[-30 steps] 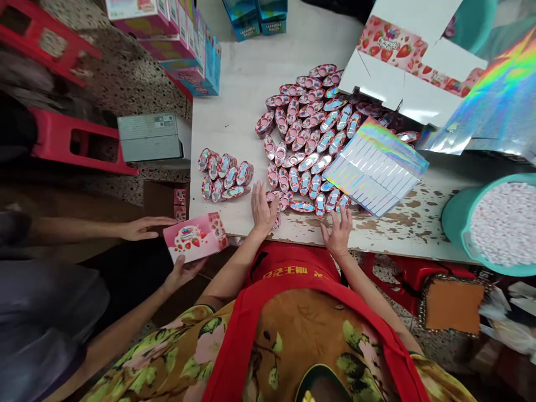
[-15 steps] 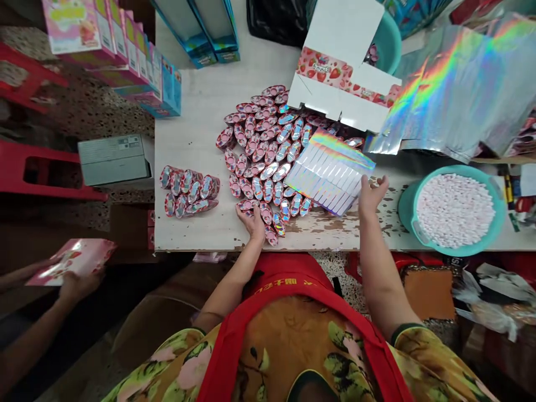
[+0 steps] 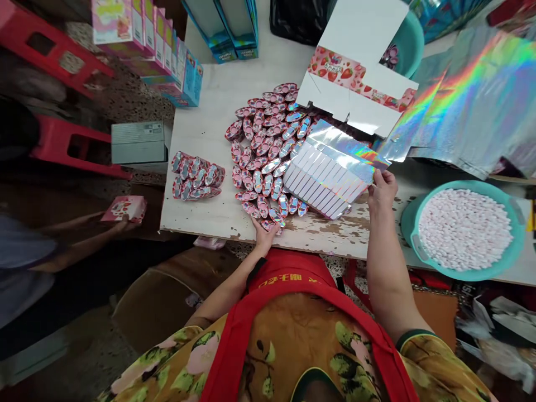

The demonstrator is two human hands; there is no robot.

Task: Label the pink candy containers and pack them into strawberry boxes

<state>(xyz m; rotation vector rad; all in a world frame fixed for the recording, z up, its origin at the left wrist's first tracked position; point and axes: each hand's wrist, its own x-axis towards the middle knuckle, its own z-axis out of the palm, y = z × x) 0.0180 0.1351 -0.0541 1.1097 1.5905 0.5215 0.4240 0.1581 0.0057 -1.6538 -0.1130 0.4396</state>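
My right hand (image 3: 382,188) pinches the right corner of a silvery holographic sheet (image 3: 329,173) with a row of white strips across it. The sheet lies tilted over a cluster of small pink-and-red oval packets (image 3: 262,142), which stand on end with shiny tops. Part of the cluster is hidden under the sheet. At the cluster's near end, my left hand (image 3: 265,237) touches the front packets with its thumb and fingers apart. A smaller group of the same packets (image 3: 196,176) sits apart on the left of the table.
A teal basin (image 3: 412,234) of small white pieces stands at right, near silvery film (image 3: 464,106). An opened strawberry-print box (image 3: 355,103) lies behind the cluster. Pink and blue boxes (image 3: 167,56) line the left edge. A co-worker's hands (image 3: 121,223) hold a pink box (image 3: 124,209).
My right hand has gone from open fingers beside the sheet to pinching its corner. My left hand has shifted along the cluster's front. The view has moved, and the co-worker's flat pink piece now appears box-shaped.
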